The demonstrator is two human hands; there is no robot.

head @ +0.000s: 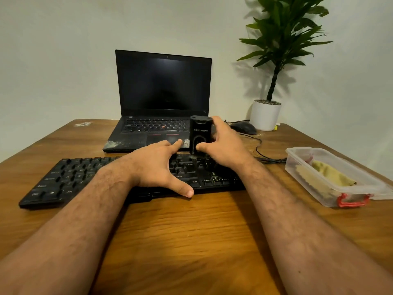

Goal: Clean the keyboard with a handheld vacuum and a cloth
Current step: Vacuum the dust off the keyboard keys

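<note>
Right hand (221, 145) gripping vacuum (200, 133) upright over keyboard (131, 179) right end. Left hand (157, 167) spreading flat, fingers released, steadying keyboard middle. Best sweeping slowly, row by row. Cloth (331, 173) lying in tub (361, 188), right of keyboard.

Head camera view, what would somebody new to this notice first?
Two bare forearms reach in from the bottom edge: the right hand grips a small black handheld vacuum upright over the black keyboard's right half, while the left hand rests spread on the keys. Behind sits an open laptop with a dark screen and pale dust on its palm rest.
</note>
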